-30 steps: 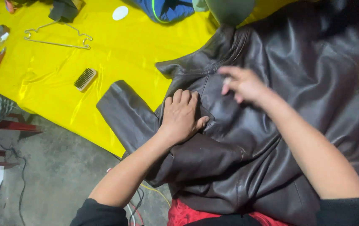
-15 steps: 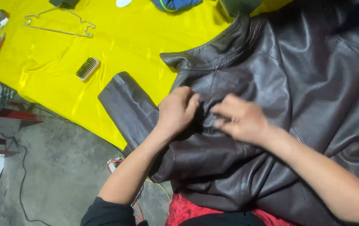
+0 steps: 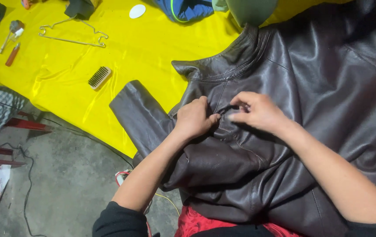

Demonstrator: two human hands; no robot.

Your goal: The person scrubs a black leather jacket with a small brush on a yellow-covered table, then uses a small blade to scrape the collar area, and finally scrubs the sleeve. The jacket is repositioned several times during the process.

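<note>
A dark brown leather jacket (image 3: 311, 87) lies spread over a yellow sheet (image 3: 144, 48), collar toward the top, one sleeve folded out to the left. My left hand (image 3: 194, 118) is closed on a fold of the jacket's front near the chest. Just to its right, my right hand (image 3: 258, 112) pinches the leather at the front seam with fingertips together. The two hands nearly touch. What lies under the fingers, whether zip or button, is hidden.
A small brush (image 3: 99, 77) and a wire hanger (image 3: 71, 33) lie on the sheet at upper left, with small tools (image 3: 12, 41) beyond. A blue garment (image 3: 188, 8) sits at the top edge. Grey concrete floor with a cable (image 3: 25, 175) is at lower left.
My right hand came down from the upper chest of the jacket to meet the left hand at the front seam. The left hand shifted slightly and tightened on the leather.
</note>
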